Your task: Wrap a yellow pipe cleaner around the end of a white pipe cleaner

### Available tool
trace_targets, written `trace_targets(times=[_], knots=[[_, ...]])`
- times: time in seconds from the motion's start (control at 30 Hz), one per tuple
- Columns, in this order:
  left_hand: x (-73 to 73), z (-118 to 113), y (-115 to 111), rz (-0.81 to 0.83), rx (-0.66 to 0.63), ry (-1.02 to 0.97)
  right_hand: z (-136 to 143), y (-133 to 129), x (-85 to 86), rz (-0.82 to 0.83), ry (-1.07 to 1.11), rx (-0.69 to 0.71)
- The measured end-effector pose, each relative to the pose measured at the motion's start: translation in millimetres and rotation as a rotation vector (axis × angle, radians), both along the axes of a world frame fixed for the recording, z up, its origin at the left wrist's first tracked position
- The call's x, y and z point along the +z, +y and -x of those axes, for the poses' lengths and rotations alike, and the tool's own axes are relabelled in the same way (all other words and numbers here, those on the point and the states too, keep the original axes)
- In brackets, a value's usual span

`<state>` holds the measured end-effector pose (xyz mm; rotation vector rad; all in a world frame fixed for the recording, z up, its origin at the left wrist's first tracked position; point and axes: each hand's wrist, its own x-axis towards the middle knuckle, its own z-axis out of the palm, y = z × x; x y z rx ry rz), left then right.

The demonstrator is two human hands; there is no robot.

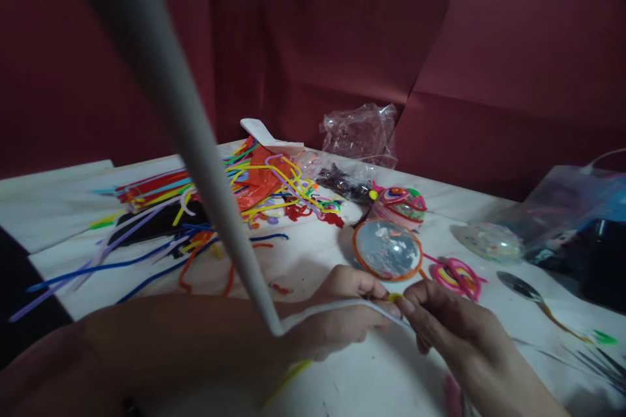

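Yellow piece [394, 298] at risk of slipping

The yellow piece is pinched between the fingers of the left hand [337, 329] and the right hand [457, 319], well short of the far edge of the tabletop [313, 251]. It could be dropped if either pinch is loosened, as little can be gripped. If the pale strand [342, 303] across the left hand is snagged, the pinch could be disturbed. The orange-rimmed clear dome [388, 251], just beyond, could be knocked by the knuckles.
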<state>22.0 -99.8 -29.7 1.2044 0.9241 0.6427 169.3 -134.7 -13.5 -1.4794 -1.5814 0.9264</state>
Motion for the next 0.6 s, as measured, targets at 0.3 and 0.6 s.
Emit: trace_targets(times=[0.3, 0.6], knots=[[3.4, 7, 12, -0.108, -0.270, 0.009, -11, 1, 1.2, 0.191, -0.038, 0.141], [-11.9, 10, 15, -0.254, -0.340, 0.061, -20, 1, -13.1, 0.168, -0.103, 0.199]])
